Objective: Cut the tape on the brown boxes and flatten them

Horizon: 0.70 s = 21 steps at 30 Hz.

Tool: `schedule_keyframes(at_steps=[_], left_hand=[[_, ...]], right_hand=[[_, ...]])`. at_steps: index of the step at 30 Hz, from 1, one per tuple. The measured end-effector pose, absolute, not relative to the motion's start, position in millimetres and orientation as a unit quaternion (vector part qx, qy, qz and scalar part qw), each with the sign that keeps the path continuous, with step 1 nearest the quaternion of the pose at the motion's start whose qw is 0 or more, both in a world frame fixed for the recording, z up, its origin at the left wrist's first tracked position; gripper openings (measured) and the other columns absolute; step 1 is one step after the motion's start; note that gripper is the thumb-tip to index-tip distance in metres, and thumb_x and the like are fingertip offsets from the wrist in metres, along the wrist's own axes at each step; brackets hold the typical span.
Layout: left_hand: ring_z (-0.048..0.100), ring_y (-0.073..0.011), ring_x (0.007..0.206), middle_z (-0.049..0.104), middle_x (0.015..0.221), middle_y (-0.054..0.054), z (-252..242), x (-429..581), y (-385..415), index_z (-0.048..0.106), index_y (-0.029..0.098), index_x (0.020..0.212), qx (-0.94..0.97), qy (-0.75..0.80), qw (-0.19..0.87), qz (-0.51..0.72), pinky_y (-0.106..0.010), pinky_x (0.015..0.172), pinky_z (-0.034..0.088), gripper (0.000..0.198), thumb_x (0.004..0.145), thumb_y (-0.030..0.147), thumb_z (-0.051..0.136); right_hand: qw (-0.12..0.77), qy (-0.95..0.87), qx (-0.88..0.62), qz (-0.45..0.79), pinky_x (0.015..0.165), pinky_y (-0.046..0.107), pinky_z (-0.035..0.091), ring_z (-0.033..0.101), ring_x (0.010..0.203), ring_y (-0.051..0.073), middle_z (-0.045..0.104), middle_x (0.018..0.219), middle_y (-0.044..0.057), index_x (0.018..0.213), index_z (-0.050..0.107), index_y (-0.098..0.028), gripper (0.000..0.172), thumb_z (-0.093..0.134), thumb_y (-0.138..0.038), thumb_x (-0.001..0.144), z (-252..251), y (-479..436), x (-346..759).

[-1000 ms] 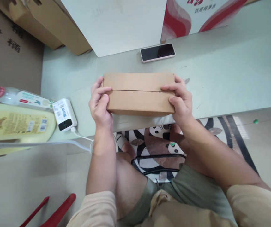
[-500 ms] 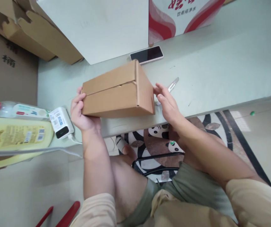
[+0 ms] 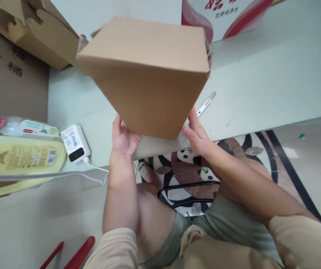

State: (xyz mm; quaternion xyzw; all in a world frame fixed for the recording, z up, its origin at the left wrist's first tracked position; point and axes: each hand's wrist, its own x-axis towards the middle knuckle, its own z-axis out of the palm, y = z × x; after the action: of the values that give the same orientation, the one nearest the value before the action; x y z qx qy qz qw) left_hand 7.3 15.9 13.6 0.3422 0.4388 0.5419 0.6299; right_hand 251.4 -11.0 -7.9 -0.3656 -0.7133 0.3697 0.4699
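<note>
With their fingers, the left hand [image 3: 124,137] and the right hand [image 3: 198,135] are holding the brown box [image 3: 150,97], and a silver tool [image 3: 206,104] is lying just to its right.

Your carton [image 3: 146,82] is plain brown, paler on its upper face and deeper on the one towards you. The tabletop [image 3: 261,82] is a pale grey-green, and the printed box [image 3: 230,22] carries red curves on white. To your left, the flat container [image 3: 28,155] is soft yellow. Below you, the floor [image 3: 177,173] shows black-and-white pandas among brown; your shorts [image 3: 163,239] are grey-green, your sleeves [image 3: 297,235] beige.
</note>
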Motion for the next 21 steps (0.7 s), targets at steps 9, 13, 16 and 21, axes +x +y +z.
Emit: schedule_keyframes(at_steps=[9, 13, 16, 21], left_hand=[[0.04, -0.0339, 0.153, 0.069, 0.139, -0.01, 2.8, 13.1, 12.8, 0.065, 0.024, 0.127, 0.413, 0.439, 0.628, 0.492, -0.048, 0.125, 0.04, 0.082, 0.077, 0.088, 0.052], [0.049, -0.0301, 0.148, 0.069, 0.14, -0.005, -1.8, 17.4, 17.3, 0.068, 0.027, 0.122, 0.363, 0.48, 0.607, 0.519, -0.042, 0.12, 0.048, 0.07, 0.081, 0.082, 0.057], [0.064, -0.0277, 0.131, 0.076, 0.124, -0.006, -3.9, 22.7, 17.7, 0.073, 0.022, 0.108, 0.309, 0.54, 0.581, 0.525, -0.037, 0.104, 0.06, 0.052, 0.086, 0.068, 0.063], [0.075, -0.024, 0.093, 0.079, 0.092, -0.006, -1.2, 29.4, 12.0, 0.074, 0.019, 0.102, 0.323, 0.587, 0.604, 0.431, -0.035, 0.075, 0.065, 0.03, 0.087, 0.044, 0.071]], right_hand=[[0.518, -0.686, -0.431, 0.275, 0.124, 0.059, 0.034, 0.036, 0.151, 0.033, 0.029, 0.166, 0.01, 0.161, 0.021, -0.033, 0.074, 0.039, -0.065, 0.098, -9.0, -9.1, 258.7], [0.528, -0.689, -0.428, 0.251, 0.126, 0.061, 0.03, 0.034, 0.153, 0.035, 0.04, 0.16, 0.008, 0.151, 0.042, -0.032, 0.064, 0.039, -0.066, 0.096, 5.7, -14.0, 259.8], [0.52, -0.683, -0.44, 0.263, 0.128, 0.061, 0.027, 0.035, 0.152, 0.035, 0.044, 0.158, 0.005, 0.143, 0.052, -0.035, 0.058, 0.039, -0.066, 0.096, 17.1, -18.9, 259.0], [0.518, -0.679, -0.454, 0.254, 0.127, 0.063, 0.029, 0.041, 0.149, 0.036, 0.05, 0.152, 0.006, 0.135, 0.058, -0.034, 0.057, 0.036, -0.069, 0.095, 21.8, -21.1, 258.3]])
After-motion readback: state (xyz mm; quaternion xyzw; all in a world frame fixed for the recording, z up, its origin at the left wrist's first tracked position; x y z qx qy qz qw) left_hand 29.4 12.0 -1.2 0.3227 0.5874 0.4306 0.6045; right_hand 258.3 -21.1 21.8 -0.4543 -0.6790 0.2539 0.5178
